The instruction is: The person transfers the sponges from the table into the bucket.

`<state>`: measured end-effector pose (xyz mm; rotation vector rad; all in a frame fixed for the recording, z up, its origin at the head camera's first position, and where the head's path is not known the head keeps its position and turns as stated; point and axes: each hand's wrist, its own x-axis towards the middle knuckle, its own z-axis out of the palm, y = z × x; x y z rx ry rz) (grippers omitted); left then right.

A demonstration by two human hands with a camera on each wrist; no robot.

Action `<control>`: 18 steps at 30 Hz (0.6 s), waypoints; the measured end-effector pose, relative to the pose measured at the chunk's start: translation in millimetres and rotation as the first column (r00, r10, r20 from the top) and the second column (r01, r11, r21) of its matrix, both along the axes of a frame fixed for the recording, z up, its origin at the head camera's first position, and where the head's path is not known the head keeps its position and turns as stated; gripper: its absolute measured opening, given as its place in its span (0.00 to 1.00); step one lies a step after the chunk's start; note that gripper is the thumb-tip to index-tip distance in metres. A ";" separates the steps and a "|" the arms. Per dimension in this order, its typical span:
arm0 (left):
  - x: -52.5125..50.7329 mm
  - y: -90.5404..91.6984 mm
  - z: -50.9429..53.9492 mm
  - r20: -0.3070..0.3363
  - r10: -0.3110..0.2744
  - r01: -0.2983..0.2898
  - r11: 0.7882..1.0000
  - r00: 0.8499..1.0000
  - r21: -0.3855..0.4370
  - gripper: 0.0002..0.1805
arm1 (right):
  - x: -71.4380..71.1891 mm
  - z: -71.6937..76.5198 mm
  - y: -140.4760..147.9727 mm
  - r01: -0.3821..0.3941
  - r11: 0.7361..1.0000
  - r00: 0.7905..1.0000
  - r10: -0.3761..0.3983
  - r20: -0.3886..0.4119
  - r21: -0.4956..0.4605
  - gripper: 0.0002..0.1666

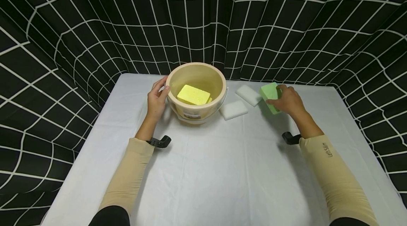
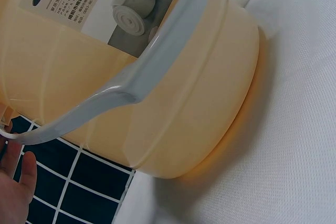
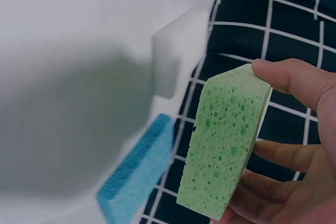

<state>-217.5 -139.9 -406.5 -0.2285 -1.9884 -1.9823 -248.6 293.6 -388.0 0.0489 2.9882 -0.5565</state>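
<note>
A cream bucket (image 1: 197, 113) with a wire-like handle and a printed label stands on the table. My left hand (image 1: 156, 100) touches the left side of its rim with fairly straight fingers. Inside the bucket lies a yellow sponge (image 1: 193, 94), with a yellow edge showing beneath it. My right hand (image 1: 288, 100) pinches a green sponge (image 3: 223, 140) between thumb and fingers, tilted above the table. A blue sponge (image 3: 137, 169) sits below it in the right wrist view, mostly hidden from the head view.
Two white sponges, one nearer (image 1: 234, 109) and one farther back (image 1: 248, 94), lie right of the bucket. A white cloth covers the table (image 1: 216, 169). Black curtains (image 1: 197, 17) with a white grid hang behind and along both sides.
</note>
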 end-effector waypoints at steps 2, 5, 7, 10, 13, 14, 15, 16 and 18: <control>-0.3 0.2 -0.2 -0.005 0.002 -0.002 1.000 1.000 0.004 0.23 | 0.0 5.7 -2.8 -0.013 1.000 1.000 0.012 -0.013 -0.008 0.50; -0.9 0.5 -0.1 -0.009 0.003 -0.003 1.000 1.000 0.008 0.23 | -0.1 14.4 -7.5 -0.023 0.999 1.000 0.023 -0.018 -0.025 0.50; -1.1 0.5 0.0 -0.010 0.003 -0.003 1.000 1.000 0.008 0.23 | -0.7 20.0 -10.3 -0.028 0.999 0.999 0.027 -0.018 -0.038 0.49; -1.4 0.4 -0.1 -0.008 0.000 0.000 1.000 1.000 0.007 0.23 | -1.5 26.9 -14.6 -0.033 0.998 0.999 0.033 -0.018 -0.050 0.49; -1.0 0.2 0.0 -0.004 0.000 0.000 1.000 1.000 0.009 0.23 | -2.5 32.1 -18.2 -0.058 0.997 0.998 0.056 -0.031 -0.052 0.49; -0.9 0.3 0.0 -0.002 0.001 -0.001 1.000 1.000 0.010 0.23 | -2.8 33.5 -19.1 -0.065 0.997 0.997 0.063 -0.035 -0.053 0.49; -0.7 0.2 0.0 -0.001 0.002 -0.002 1.000 1.000 0.011 0.23 | -2.7 34.6 -20.1 -0.072 0.996 0.997 0.070 -0.040 -0.055 0.48; -0.5 0.3 0.1 -0.001 0.002 -0.002 1.000 1.000 0.011 0.23 | -2.9 35.6 -21.1 -0.079 0.995 0.996 0.076 -0.045 -0.057 0.48; -0.3 0.4 0.3 -0.002 0.002 -0.002 1.000 1.000 0.012 0.23 | -2.7 37.8 -23.3 -0.086 0.994 0.995 0.083 -0.056 -0.060 0.47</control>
